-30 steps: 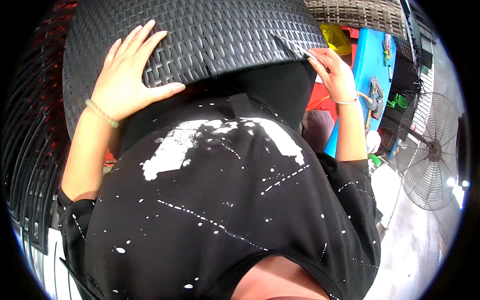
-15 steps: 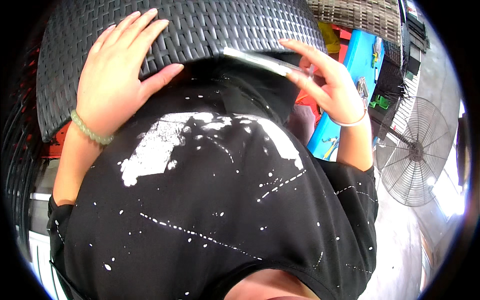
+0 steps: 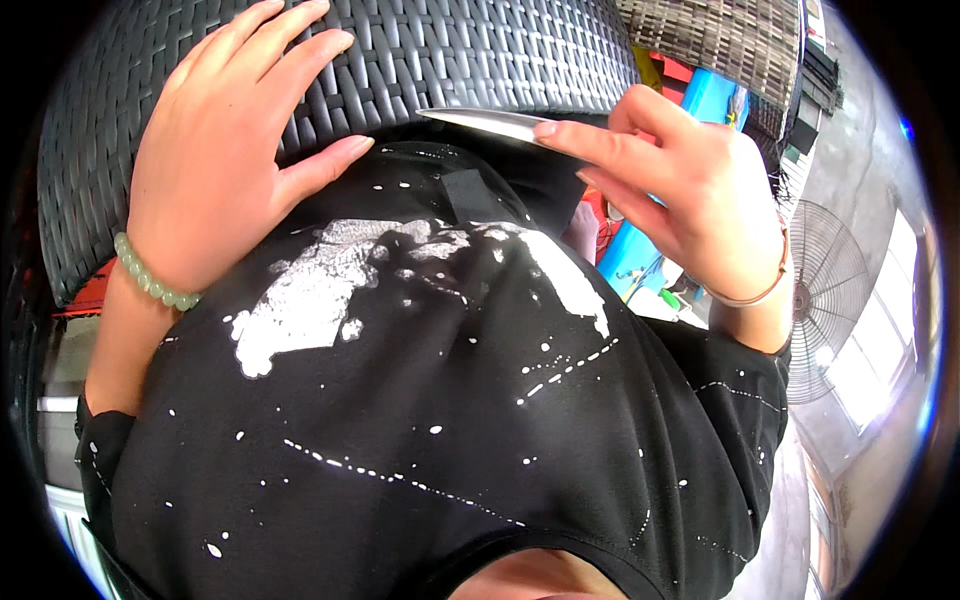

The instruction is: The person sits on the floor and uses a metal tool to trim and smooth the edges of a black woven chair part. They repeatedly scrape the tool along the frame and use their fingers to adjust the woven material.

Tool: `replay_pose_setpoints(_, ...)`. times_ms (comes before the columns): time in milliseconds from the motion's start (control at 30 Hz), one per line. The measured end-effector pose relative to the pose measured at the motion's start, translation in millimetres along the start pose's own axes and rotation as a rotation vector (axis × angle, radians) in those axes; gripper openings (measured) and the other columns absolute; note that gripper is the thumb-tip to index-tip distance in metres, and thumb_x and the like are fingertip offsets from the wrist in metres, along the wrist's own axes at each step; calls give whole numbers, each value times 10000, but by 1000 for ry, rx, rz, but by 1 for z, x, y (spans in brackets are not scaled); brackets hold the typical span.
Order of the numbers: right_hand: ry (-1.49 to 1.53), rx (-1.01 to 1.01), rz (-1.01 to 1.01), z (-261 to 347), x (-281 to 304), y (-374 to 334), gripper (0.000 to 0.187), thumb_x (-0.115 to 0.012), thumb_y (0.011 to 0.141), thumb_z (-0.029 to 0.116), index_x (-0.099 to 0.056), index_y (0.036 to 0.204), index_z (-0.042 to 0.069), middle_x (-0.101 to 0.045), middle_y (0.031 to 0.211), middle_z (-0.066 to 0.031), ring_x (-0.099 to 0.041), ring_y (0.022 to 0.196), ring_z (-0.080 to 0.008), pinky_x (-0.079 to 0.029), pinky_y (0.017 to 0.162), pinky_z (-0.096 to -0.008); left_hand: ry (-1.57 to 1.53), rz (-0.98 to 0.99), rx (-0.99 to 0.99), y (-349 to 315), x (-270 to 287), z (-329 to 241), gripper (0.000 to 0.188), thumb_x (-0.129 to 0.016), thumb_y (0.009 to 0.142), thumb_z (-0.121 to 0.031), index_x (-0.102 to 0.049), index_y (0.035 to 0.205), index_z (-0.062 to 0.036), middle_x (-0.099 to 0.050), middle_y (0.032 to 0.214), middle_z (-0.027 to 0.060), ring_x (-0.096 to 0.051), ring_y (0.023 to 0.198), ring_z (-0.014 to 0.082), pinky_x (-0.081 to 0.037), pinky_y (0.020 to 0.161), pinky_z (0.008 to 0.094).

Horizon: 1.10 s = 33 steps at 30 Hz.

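A dark woven wicker piece (image 3: 450,50) fills the upper part of the view, pressed against my black paint-spattered shirt (image 3: 420,400). My left hand (image 3: 230,160), with a green bead bracelet at the wrist, lies flat and spread on the weave. My right hand (image 3: 670,190) holds a thin flat metal blade (image 3: 485,122) by its right end, the forefinger stretched along it. The blade points left along the lower edge of the wicker.
A second, lighter woven panel (image 3: 730,40) stands at the upper right. A blue object (image 3: 640,250) and red parts lie below it. A standing fan (image 3: 830,290) is at the right on a grey concrete floor.
The view has closed in on the wicker piece. My right hand has risen and swung left with the blade, which now lies along the wicker's lower edge. My left hand stays flat on the weave.
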State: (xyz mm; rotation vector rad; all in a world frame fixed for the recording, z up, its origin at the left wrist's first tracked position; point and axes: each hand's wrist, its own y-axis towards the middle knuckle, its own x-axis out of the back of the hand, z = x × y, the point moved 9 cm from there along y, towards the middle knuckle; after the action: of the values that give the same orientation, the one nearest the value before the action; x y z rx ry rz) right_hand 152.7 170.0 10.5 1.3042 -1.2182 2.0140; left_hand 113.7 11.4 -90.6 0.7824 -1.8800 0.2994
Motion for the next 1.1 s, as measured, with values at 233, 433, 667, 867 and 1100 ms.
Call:
replay_pose_setpoints(233,-302,7,78,3,0,-1,407,-726,793,96,-716,1188,194,-521,775,-36,-590,598,-215,-466,521,-362,-10,-27,-15,1,1,2,574,-769,817,-324,-600,1316,-97,-545,1444,74,-468,1368,320,-396,1099,448)
replay_pose_setpoints(433,-94,4,48,-3,2,0,389,-725,796,83,-719,1176,168,-514,774,-54,-581,602,-237,-463,541,-369,-22,-33,-17,3,1,2,575,-777,808,-308,-603,1309,-86,-552,1437,78,-469,1368,324,-392,1105,446)
replay_pose_setpoints(667,41,72,-22,-13,-5,-10,375,-726,793,71,-719,1164,126,-548,802,-70,-588,623,-253,-463,559,-366,-103,28,-103,7,-1,-6,554,-772,810,-252,-604,1309,-79,-541,1437,111,-487,1343,336,-390,1110,437)
replay_pose_setpoints(867,81,77,-121,-21,-15,-25,324,-730,809,90,-724,1132,122,-571,847,-74,-609,651,-259,-473,600,-360,-201,261,-246,43,-2,-8,483,-764,806,-147,-621,1258,-58,-598,1312,122,-558,1235,341,-438,1058,406)
replay_pose_setpoints(1100,73,-13,-124,-18,-22,-36,274,-709,839,94,-724,1112,116,-572,849,-74,-619,654,-257,-477,598,-354,-374,265,-351,54,-24,-34,331,-638,859,-59,-647,1190,-54,-590,1197,101,-554,1166,286,-427,1032,372)
